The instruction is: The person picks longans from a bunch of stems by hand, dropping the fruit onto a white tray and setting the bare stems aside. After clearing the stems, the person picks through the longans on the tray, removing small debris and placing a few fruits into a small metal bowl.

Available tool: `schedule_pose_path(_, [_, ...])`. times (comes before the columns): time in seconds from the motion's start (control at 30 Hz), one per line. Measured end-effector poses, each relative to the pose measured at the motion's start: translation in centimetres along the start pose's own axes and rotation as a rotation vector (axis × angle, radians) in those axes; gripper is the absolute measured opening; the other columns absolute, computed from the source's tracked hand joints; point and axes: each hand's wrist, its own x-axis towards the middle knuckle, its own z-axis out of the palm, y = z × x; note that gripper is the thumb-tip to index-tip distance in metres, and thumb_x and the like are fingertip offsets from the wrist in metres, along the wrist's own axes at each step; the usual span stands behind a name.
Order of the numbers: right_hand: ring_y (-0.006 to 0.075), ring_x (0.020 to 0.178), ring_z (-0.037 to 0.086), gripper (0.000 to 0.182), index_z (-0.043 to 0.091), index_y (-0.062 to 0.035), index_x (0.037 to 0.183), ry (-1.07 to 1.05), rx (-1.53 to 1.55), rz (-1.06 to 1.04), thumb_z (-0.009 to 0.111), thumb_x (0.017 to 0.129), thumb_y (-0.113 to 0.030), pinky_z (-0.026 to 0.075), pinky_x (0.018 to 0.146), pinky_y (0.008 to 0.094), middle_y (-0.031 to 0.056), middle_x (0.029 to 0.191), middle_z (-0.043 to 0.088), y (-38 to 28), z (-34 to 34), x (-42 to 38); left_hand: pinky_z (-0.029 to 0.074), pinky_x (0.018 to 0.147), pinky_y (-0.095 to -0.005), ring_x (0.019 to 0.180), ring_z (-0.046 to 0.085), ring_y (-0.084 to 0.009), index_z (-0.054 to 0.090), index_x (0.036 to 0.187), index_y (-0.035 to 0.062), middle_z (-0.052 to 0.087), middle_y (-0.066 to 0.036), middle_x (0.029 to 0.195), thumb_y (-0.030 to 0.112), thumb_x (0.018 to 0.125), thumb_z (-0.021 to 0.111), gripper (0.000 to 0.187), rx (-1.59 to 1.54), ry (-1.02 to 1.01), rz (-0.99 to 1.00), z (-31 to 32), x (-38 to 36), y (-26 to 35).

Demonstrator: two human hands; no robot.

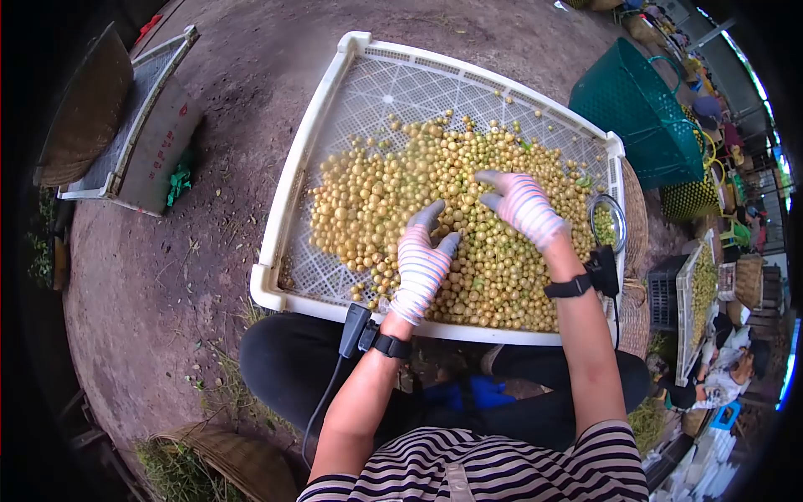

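A white mesh tray [301, 171] lies across my knees, holding a wide heap of small round yellow-green fruits [360, 201]. My left hand [424, 261], in a striped glove with grey fingertips, rests on the fruits near the tray's front edge, thumb and fingers apart. Farther right and higher on the heap is my right hand [525, 205], gloved the same way, its fingers spread over the fruits. Neither hand visibly holds a fruit. A round metal-rimmed dish [606, 222] sits at the tray's right side with some fruits in it.
A green woven basket [636, 117] stands beyond the tray's right corner. Another tray [150, 134] with a wicker basket [88, 117] is at the left. At lower left lies a tilted basket [242, 460]. Far right, people sit near another fruit-filled tray [686, 309].
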Motion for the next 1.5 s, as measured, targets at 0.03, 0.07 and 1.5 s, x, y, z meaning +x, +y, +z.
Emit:
schedule_pose_path(0.03, [0.0351, 0.084, 0.068, 0.021, 0.075, -0.0096, 0.1, -0.26, -0.163, 0.12, 0.065, 0.087, -0.021, 0.053, 0.08, 0.0435, 0.0168, 0.095, 0.071, -0.5, -0.2, 1.0, 0.052, 0.093, -0.0359, 0.11, 0.061, -0.0289, 0.055, 0.131, 0.0022, 0.058, -0.018, 0.127, 0.004, 0.076, 0.076, 0.059, 0.006, 0.0, -0.018, 0.0, -0.1, 0.1])
schedule_pose_path(0.07, [0.0321, 0.078, 0.068, 0.022, 0.073, -0.0054, 0.1, -0.207, -0.103, 0.14, 0.065, 0.087, -0.021, 0.053, 0.075, 0.0415, 0.016, 0.091, 0.072, -0.1, 0.4, 1.2, 0.052, 0.092, -0.0356, 0.109, 0.062, -0.0286, 0.056, 0.131, 0.0022, 0.058, -0.018, 0.127, 0.004, 0.076, 0.076, 0.058, 0.011, -0.001, -0.034, 0.0, 0.0, 0.2])
schedule_pose_path(1.5, [0.0242, 0.059, 0.061, 0.016, 0.072, -0.0022, 0.09, -0.009, 0.189, -0.018, 0.069, 0.082, -0.016, 0.048, 0.058, 0.0349, 0.0169, 0.073, 0.067, -3.5, 1.0, -6.7, 0.053, 0.084, -0.0275, 0.1, 0.062, -0.015, 0.05, 0.137, -0.0019, 0.064, -0.012, 0.12, 0.014, 0.084, 0.076, 0.061, -0.348, -0.329, -0.084, 0.9, -1.1, 2.5])
